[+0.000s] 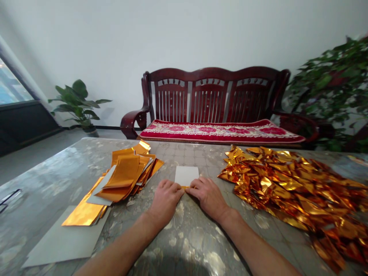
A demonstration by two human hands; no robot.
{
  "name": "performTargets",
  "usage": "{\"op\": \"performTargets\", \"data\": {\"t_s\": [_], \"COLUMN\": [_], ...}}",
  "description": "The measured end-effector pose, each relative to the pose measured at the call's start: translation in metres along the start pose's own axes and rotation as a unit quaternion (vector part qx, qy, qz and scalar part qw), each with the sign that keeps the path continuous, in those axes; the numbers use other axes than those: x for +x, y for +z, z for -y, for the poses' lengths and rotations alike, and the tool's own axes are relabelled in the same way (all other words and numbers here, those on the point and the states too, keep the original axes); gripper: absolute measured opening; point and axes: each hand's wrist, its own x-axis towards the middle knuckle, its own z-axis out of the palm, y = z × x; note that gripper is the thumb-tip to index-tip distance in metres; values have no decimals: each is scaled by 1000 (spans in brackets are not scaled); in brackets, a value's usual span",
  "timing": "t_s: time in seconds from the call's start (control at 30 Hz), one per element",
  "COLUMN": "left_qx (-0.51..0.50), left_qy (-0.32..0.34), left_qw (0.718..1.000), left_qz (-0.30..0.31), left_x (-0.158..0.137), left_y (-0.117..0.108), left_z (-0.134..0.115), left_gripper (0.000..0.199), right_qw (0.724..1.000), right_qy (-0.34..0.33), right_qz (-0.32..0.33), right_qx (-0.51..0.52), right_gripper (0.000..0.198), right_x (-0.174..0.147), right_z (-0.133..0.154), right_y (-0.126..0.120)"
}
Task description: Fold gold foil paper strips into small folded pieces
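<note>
A sheet of gold foil paper point(186, 175) lies pale side up on the table in front of me. A narrow gold strip shows along its near edge, where the paper is turned over. My left hand point(166, 198) has its fingers closed on the left end of that strip. At the right end, my right hand point(208, 196) pinches the same edge, fingers curled. Left of my hands is a loose stack of gold foil sheets point(122, 174), some with the pale side showing. To the right spreads a large heap of folded gold foil pieces point(283, 184).
The patterned grey table point(172, 241) carries pale sheets point(67, 239) at front left and glasses point(10, 199) at the left edge. Behind it stands a dark wooden bench point(211, 96) with a red cushion point(221, 131). Potted plants point(79, 101) flank the bench.
</note>
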Motion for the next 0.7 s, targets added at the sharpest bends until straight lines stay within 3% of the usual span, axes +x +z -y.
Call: {"op": "performTargets", "data": {"t_s": [0.4,0.53,0.7], "left_qx": [61,58,19], "left_qy": [-8,15,22], "left_qw": [998,998,999], "left_qz": [21,16,19], "left_x": [-13,-17,-19], "left_y": [-2,-4,-3], "left_z": [-2,-9,-30], "left_gripper": [19,17,13], "right_qw": [998,996,982], "right_qy": [31,78,183], "right_qz": [4,-12,-30], "right_qx": [48,41,25], "right_gripper": [27,31,29], "right_x": [-24,-25,-19], "right_z": [-22,-27,-23], "right_y": [-11,-12,-12]}}
